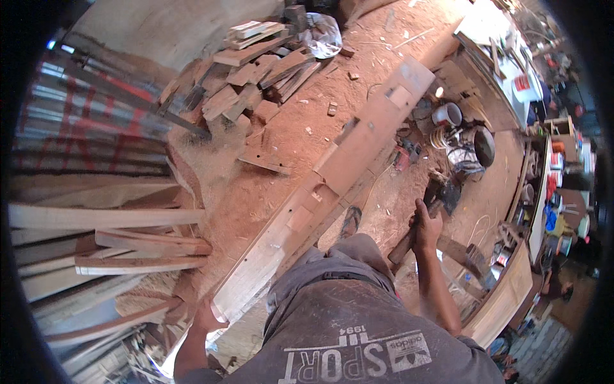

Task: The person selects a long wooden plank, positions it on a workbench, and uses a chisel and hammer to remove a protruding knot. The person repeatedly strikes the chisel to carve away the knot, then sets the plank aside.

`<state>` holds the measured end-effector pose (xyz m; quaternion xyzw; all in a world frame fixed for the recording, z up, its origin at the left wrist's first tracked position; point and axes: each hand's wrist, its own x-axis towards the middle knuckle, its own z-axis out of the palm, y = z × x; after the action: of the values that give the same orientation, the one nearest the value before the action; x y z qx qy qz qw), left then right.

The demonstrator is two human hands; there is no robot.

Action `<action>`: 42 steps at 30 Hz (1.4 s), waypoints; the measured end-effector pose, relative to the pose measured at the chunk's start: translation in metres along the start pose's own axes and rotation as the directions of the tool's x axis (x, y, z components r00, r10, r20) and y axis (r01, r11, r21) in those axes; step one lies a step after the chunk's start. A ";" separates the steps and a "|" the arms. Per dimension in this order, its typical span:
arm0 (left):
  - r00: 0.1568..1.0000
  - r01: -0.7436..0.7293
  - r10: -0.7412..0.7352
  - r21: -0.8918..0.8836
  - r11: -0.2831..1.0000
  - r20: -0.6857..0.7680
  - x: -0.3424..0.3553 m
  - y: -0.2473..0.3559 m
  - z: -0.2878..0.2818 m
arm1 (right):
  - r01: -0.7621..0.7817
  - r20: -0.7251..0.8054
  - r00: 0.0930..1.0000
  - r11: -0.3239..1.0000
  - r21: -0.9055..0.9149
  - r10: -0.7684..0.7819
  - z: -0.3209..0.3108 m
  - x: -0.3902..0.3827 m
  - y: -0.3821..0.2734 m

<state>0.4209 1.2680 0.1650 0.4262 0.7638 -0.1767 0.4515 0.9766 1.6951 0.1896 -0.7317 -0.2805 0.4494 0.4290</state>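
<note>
A long, light-brown wooden beam [300, 221] with cut notches and holes runs diagonally from my lower left to the upper right. My left hand [208, 318] is closed around its near end, with part of the fingers hidden. On my right side, my right hand [427, 229] grips a dark brown wooden bar [406, 248], thumb pointing up along it. Whether this bar joins the dark shape [448, 195] just beyond the hand is too unclear to tell. A few loose wood chips lie on the beam.
Offcuts [256, 77] are piled at the far left beside a plastic bag [322, 35]. Curved timbers [141, 243] lean at the left near a corrugated metal wall [83, 121]. Buckets [446, 115] and a red tool [403, 159] lie right of the beam. Sawdust [307, 121] covers the floor.
</note>
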 end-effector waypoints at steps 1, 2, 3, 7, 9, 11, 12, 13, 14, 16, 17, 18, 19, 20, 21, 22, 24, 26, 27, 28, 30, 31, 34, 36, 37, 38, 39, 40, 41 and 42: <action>0.999 0.006 -0.007 -0.029 1.000 -0.036 0.000 -0.004 0.003 | 0.021 -0.029 0.999 0.999 -0.034 -0.022 -0.003 -0.010 0.017; 0.998 0.007 -0.011 -0.066 0.998 -0.060 0.000 0.009 -0.003 | 0.014 -0.021 1.000 1.000 -0.021 -0.014 -0.008 -0.010 0.019; 0.996 0.008 -0.017 -0.106 0.994 -0.083 -0.001 0.023 -0.010 | 0.007 -0.011 1.000 1.000 -0.010 -0.007 -0.011 -0.011 0.019; 0.942 -0.020 0.046 0.081 0.997 -0.332 0.001 0.090 -0.038 | 0.038 0.021 0.999 0.999 0.026 -0.038 0.003 -0.012 -0.008; 0.896 -0.058 0.045 -0.014 0.998 -0.442 -0.003 0.103 -0.032 | 0.079 0.060 0.995 0.995 0.065 -0.083 0.006 -0.009 -0.019; 0.860 -0.090 0.046 -0.062 0.994 -0.508 -0.008 0.125 -0.033 | 0.154 0.062 0.985 0.985 0.082 -0.159 0.014 -0.013 -0.033; 0.852 -0.100 0.050 -0.067 0.993 -0.521 -0.011 0.129 -0.027 | 0.189 0.065 0.979 0.978 0.091 -0.195 0.018 -0.017 -0.041; 0.845 -0.106 0.052 -0.071 0.992 -0.531 -0.015 0.128 -0.020 | 0.215 0.067 0.974 0.975 0.052 -0.218 0.019 -0.021 -0.047; 0.808 -0.117 0.092 -0.005 0.993 -0.582 -0.016 0.122 -0.002 | 0.213 0.089 0.972 0.974 0.072 -0.219 0.020 -0.023 -0.049; 0.725 -0.119 0.173 0.126 0.985 -0.666 -0.012 0.115 0.031 | 0.204 0.139 0.966 0.973 0.111 -0.219 0.024 -0.026 -0.048; 0.737 -0.137 0.164 0.092 0.986 -0.656 -0.020 0.124 0.030 | 0.201 0.158 0.964 0.976 0.086 -0.213 0.024 -0.027 -0.047; 0.735 -0.144 0.161 0.081 0.986 -0.659 -0.018 0.109 0.042 | 0.200 0.178 0.962 0.978 0.059 -0.207 0.023 -0.028 -0.046; 0.730 -0.148 0.153 0.064 0.987 -0.666 -0.013 0.089 0.061 | 0.203 0.204 0.957 0.979 0.033 -0.205 0.023 -0.026 -0.047; 0.725 -0.155 0.142 0.041 0.987 -0.674 -0.017 0.090 0.066 | 0.234 0.229 0.944 0.971 0.041 -0.237 0.023 -0.027 -0.048; 0.800 -0.096 0.026 -0.085 0.992 -0.599 -0.024 0.085 0.065 | 0.265 0.252 0.930 0.963 0.049 -0.269 0.021 -0.030 -0.048; 0.799 -0.088 0.035 -0.059 0.994 -0.601 -0.029 0.081 0.067 | 0.294 0.274 0.914 0.954 0.061 -0.299 0.020 -0.033 -0.049; 0.798 -0.071 0.061 0.008 0.997 -0.600 -0.038 0.063 0.065 | 0.330 0.360 0.872 0.942 0.069 -0.331 0.016 -0.029 -0.045; 0.776 -0.038 0.087 0.092 0.995 -0.624 -0.049 0.071 0.055 | 0.353 0.430 0.832 0.932 0.077 -0.350 0.009 -0.027 -0.032; 0.743 -0.039 0.121 0.138 0.990 -0.658 -0.053 0.085 0.045 | 0.329 0.431 0.834 0.938 0.111 -0.344 0.007 -0.028 -0.024; 0.708 -0.039 0.160 0.188 0.981 -0.688 -0.059 0.107 0.027 | 0.304 0.429 0.838 0.941 0.146 -0.337 0.007 -0.031 -0.015; 0.606 -0.200 0.364 0.307 0.930 -0.707 -0.065 0.187 -0.029 | 0.337 0.488 0.807 0.938 0.082 -0.333 0.005 -0.044 -0.020; 0.395 -0.460 0.431 0.232 0.857 -0.811 -0.043 0.209 -0.032 | 0.349 0.499 0.790 0.930 0.115 -0.358 0.005 -0.049 -0.007; 0.559 -0.764 0.317 -0.328 0.555 -0.766 -0.005 0.331 -0.045 | 0.312 0.629 0.649 0.904 0.293 -0.428 0.017 -0.074 -0.006; 0.518 -0.854 0.394 -0.438 0.279 -0.759 -0.017 0.438 -0.084 | 0.383 0.674 0.578 0.882 0.275 -0.461 0.017 -0.093 -0.020; 0.579 -0.815 0.336 -0.536 0.219 -0.743 -0.025 0.464 -0.094 | 0.373 0.679 0.566 0.880 0.295 -0.467 0.013 -0.095 -0.021; 0.633 -0.770 0.288 -0.622 0.142 -0.718 -0.027 0.485 -0.101 | 0.373 0.678 0.557 0.874 0.312 -0.480 0.009 -0.092 -0.020; 0.687 -0.714 0.246 -0.697 0.061 -0.683 -0.027 0.498 -0.107 | 0.373 0.676 0.548 0.867 0.329 -0.493 0.006 -0.088 -0.020; 0.667 -0.712 0.268 -0.701 -0.046 -0.695 -0.026 0.496 -0.115 | 0.360 0.640 0.591 0.870 0.337 -0.492 -0.001 -0.084 -0.021; 0.649 -0.692 0.293 -0.704 -0.156 -0.702 -0.019 0.485 -0.122 | 0.347 0.601 0.636 0.875 0.337 -0.484 -0.011 -0.076 -0.017; 0.629 -0.660 0.318 -0.704 -0.263 -0.709 -0.015 0.481 -0.130 | 0.333 0.560 0.680 0.880 0.338 -0.473 -0.022 -0.067 -0.015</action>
<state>0.7438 1.6218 0.3015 0.2828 0.4550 0.6538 0.5343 0.9666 1.6402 0.2355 -0.4097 -0.5131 0.5872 0.4734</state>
